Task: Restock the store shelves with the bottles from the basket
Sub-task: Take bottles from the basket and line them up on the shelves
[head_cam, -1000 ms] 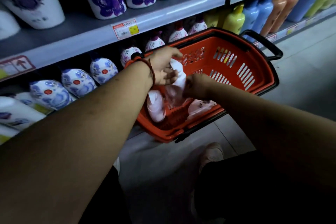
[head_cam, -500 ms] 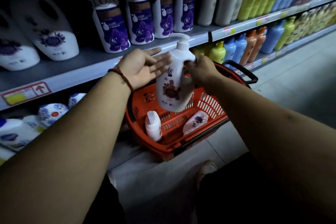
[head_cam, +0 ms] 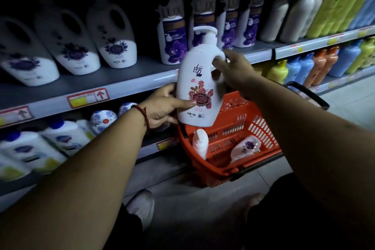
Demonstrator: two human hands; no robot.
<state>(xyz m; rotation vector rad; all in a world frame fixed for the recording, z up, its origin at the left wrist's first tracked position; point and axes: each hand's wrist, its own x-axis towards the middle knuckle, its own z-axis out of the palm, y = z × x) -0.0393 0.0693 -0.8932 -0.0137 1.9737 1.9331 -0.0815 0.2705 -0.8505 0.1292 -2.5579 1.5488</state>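
Note:
A white pump bottle point(head_cam: 197, 79) with a red flower label is held upright above the orange basket point(head_cam: 261, 128), in front of the middle shelf point(head_cam: 113, 81). My right hand point(head_cam: 236, 71) grips its handle at the upper right. My left hand point(head_cam: 164, 105) holds its lower left side, thumb across the label. Two more white bottles stay in the basket: one upright point(head_cam: 200, 143) at the near left corner, one lying flat point(head_cam: 246, 147) with a purple flower label.
The middle shelf carries white jugs point(head_cam: 113, 46) at left and purple-labelled bottles point(head_cam: 174, 40) behind the held one, with a bare stretch of shelf board in front. Yellow, blue and orange bottles point(head_cam: 304, 67) fill the right. Blue-white bottles point(head_cam: 65, 138) line the lower shelf. The basket stands on the floor.
The bottle came up out of the basket to the height of the middle shelf. My left hand went from open beside it to holding its lower side. The view tilted upward.

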